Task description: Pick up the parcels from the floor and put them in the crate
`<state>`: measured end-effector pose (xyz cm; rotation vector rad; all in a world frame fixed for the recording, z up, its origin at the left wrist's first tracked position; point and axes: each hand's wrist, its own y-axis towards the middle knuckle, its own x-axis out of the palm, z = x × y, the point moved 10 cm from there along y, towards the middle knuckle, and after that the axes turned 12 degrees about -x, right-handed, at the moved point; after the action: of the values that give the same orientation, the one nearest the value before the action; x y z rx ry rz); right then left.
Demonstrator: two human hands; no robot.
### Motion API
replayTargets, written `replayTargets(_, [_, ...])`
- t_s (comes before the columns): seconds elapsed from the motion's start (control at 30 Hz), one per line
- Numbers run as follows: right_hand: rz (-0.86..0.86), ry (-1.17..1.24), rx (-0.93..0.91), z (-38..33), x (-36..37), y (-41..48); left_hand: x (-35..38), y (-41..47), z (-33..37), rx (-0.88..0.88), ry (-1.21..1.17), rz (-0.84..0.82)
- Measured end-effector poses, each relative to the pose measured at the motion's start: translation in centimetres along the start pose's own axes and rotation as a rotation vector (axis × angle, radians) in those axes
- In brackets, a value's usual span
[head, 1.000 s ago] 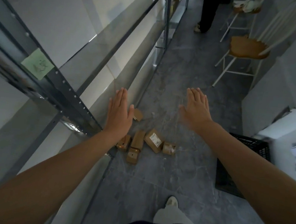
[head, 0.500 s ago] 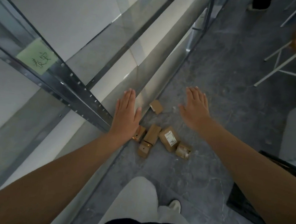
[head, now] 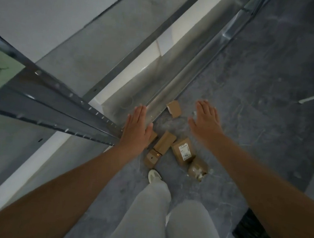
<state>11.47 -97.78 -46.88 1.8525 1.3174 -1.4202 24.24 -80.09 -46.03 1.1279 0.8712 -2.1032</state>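
Several small brown cardboard parcels lie on the grey floor below my outstretched arms. One labelled parcel [head: 183,151] sits in the middle, a long one [head: 164,142] left of it, a small one [head: 151,158] nearest my foot, a padded bag [head: 197,169] to the right and a lone parcel [head: 174,108] farther off by the shelf. My left hand [head: 136,129] hovers flat, fingers straight, over the cluster's left edge and hides part of one parcel. My right hand [head: 206,121] is flat and empty above the floor to the right. The black crate [head: 252,235] shows only a corner at the lower right.
A metal shelving rack [head: 64,101] with a green note runs along the left, its lower rail [head: 183,79] beside the parcels. My legs in light trousers and a white shoe [head: 154,175] stand just before the cluster. White chair legs [head: 313,97] show at the right edge.
The view has tilted down and moved closer to the parcels. My leg has stepped forward to the cluster. Both hands stay flat and empty above the parcels.
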Motion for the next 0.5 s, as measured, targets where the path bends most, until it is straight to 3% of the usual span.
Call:
replayTargets(0.2, [-0.102,0.010,-0.039,2.1,6.1,4.8,5.9,4.8,-1.3,-0.103,-0.074,-0.032])
replayTargets(0.33, [-0.200,-0.030,-0.137,5.0,13.3,8.3,14.1,7.0,-4.8,-0.271,-0.103,-0.099])
replayTargets(0.5, [-0.321,-0.043,-0.068,11.7,25.7,11.0,26.5,10.5,-11.0,-0.475,-0.132,-0.178])
